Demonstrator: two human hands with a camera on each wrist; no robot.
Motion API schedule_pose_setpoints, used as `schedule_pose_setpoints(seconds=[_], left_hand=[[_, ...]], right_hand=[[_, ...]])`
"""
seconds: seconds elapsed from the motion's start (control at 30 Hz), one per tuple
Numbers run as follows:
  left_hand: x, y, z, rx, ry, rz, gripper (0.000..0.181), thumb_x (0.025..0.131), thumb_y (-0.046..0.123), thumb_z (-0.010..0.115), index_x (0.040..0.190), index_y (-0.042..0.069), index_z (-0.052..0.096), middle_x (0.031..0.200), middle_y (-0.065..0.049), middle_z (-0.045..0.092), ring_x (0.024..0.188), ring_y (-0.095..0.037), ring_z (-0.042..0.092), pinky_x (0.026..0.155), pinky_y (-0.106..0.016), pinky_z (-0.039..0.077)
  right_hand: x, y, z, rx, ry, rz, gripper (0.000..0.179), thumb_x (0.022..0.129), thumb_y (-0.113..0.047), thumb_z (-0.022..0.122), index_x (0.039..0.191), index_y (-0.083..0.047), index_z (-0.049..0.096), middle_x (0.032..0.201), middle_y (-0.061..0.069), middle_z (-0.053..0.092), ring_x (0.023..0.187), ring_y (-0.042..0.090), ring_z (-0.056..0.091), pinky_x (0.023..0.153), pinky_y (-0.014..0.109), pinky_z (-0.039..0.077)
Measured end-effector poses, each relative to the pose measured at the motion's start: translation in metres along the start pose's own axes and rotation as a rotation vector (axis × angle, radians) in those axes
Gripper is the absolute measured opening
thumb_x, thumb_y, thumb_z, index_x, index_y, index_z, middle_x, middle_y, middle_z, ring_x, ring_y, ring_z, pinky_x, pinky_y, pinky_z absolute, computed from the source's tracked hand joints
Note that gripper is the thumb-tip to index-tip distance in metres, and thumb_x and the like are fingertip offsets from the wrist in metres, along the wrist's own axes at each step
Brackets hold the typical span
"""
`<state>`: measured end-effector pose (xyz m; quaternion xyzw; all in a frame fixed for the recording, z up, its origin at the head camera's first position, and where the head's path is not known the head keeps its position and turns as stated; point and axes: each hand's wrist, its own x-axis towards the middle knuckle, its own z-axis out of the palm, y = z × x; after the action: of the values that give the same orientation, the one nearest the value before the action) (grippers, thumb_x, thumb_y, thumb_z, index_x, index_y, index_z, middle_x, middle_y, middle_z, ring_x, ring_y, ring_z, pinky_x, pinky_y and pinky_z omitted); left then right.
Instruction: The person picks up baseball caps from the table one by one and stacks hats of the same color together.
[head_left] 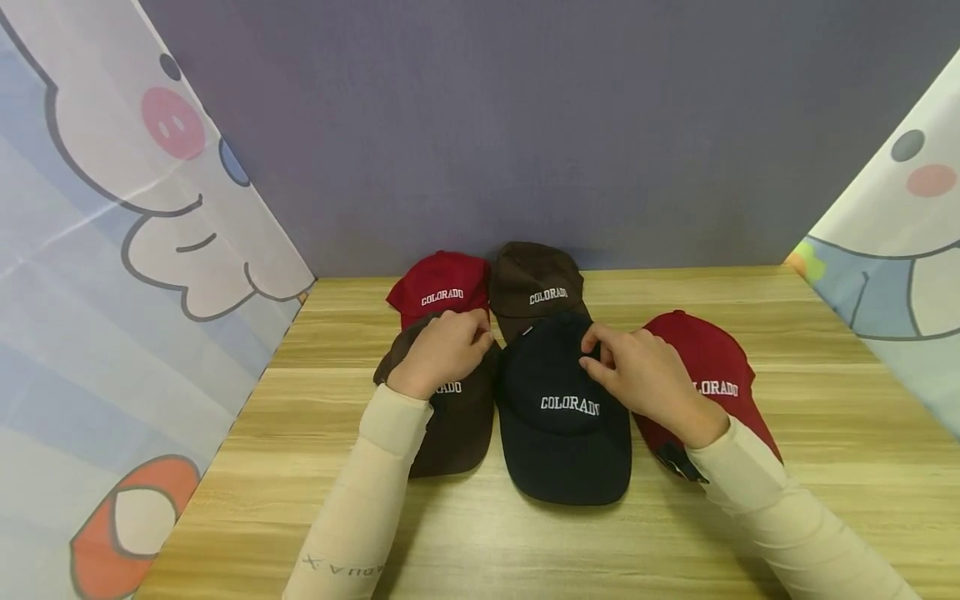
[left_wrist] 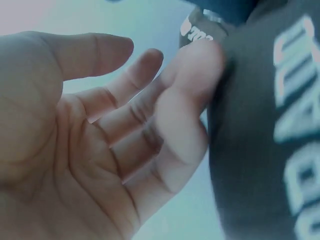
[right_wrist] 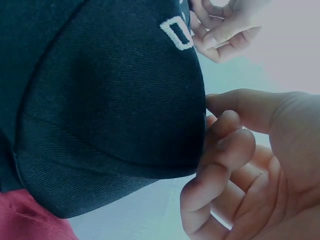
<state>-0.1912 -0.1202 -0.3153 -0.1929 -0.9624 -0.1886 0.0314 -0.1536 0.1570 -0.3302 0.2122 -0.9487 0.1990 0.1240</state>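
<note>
My left hand (head_left: 447, 354) is over the crown of the front brown cap (head_left: 457, 437), covering part of its white lettering. In the left wrist view its fingers bend loosely, the thumb stands apart, and the fingertips come right at the brown cap's edge. The black cap (head_left: 566, 458) lies beside it, brim toward me, with COLORADO across the front. My right hand (head_left: 645, 371) is at the black cap's right side, thumb and forefinger apart with nothing between them. Below that forearm lies a red cap (head_left: 712, 350), partly hidden by the wrist.
Behind the front caps, another red cap (head_left: 442, 271) and another brown cap (head_left: 536, 271) sit near the grey back wall (head_left: 525, 125). All rest on a wood-grain table (head_left: 300, 433). Cartoon-printed sheets (head_left: 90, 250) hang at both sides.
</note>
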Motion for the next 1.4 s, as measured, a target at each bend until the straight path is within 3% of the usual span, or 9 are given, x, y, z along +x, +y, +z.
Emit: schedule_pose_setpoints(seconds=[0.27,0.5,0.63,0.83,1.0,1.23,1.4], left_hand=[[-0.015,-0.031,-0.028,-0.048,0.118,-0.061,0.007,0.097,0.018,0.064,0.094,0.012,0.066,0.071,-0.002,0.063,0.067,-0.018,0.056,0.064,-0.034,0.046],[-0.032,-0.076,-0.049,-0.032,0.164,-0.15,0.006,0.096,0.014,0.064,0.095,0.01,0.067,0.08,-0.007,0.069,0.073,-0.023,0.06,0.067,-0.036,0.045],[-0.04,-0.107,-0.047,-0.053,0.107,-0.174,0.007,0.096,0.013,0.064,0.096,0.008,0.069,0.085,-0.011,0.071,0.073,-0.022,0.061,0.066,-0.034,0.045],[-0.047,-0.136,-0.036,-0.21,-0.05,-0.208,0.01,0.099,0.015,0.062,0.1,0.009,0.069,0.093,-0.016,0.07,0.076,-0.023,0.065,0.066,-0.031,0.048],[-0.054,-0.151,-0.032,-0.333,-0.123,-0.207,0.017,0.102,0.016,0.059,0.11,0.005,0.07,0.093,-0.016,0.069,0.082,-0.031,0.066,0.068,-0.031,0.051],[-0.063,-0.162,-0.03,-0.53,-0.275,-0.22,0.024,0.102,0.015,0.062,0.117,-0.002,0.067,0.097,-0.014,0.068,0.086,-0.025,0.066,0.077,-0.036,0.057],[-0.063,-0.163,-0.028,-0.589,-0.295,-0.197,0.023,0.102,0.017,0.062,0.115,-0.002,0.065,0.096,-0.016,0.067,0.088,-0.024,0.066,0.079,-0.038,0.057]], right_hand=[[0.002,-0.003,0.003,0.037,-0.007,0.01,0.008,0.093,-0.021,0.073,0.096,-0.016,0.069,0.06,-0.009,0.053,0.049,0.008,0.044,0.047,0.028,0.036],[0.001,-0.003,0.002,0.046,0.0,0.022,0.006,0.093,-0.021,0.073,0.095,-0.016,0.069,0.058,-0.009,0.052,0.049,0.009,0.043,0.047,0.028,0.035],[0.002,-0.002,0.002,0.046,0.005,0.022,0.006,0.093,-0.022,0.072,0.094,-0.017,0.069,0.058,-0.008,0.052,0.049,0.009,0.043,0.047,0.028,0.034],[0.001,0.001,0.001,0.049,0.013,0.029,0.005,0.093,-0.021,0.072,0.093,-0.017,0.069,0.058,-0.008,0.051,0.049,0.009,0.043,0.047,0.028,0.034],[0.002,0.002,0.001,0.054,0.018,0.025,0.006,0.093,-0.021,0.072,0.093,-0.016,0.069,0.058,-0.008,0.052,0.049,0.009,0.043,0.046,0.028,0.034],[0.001,0.004,0.0,0.068,0.007,0.037,0.006,0.093,-0.021,0.072,0.092,-0.016,0.069,0.058,-0.008,0.051,0.05,0.01,0.043,0.047,0.029,0.034],[0.001,0.006,-0.002,0.069,0.017,0.036,0.006,0.093,-0.021,0.072,0.092,-0.016,0.069,0.058,-0.007,0.052,0.05,0.01,0.043,0.047,0.029,0.034]])
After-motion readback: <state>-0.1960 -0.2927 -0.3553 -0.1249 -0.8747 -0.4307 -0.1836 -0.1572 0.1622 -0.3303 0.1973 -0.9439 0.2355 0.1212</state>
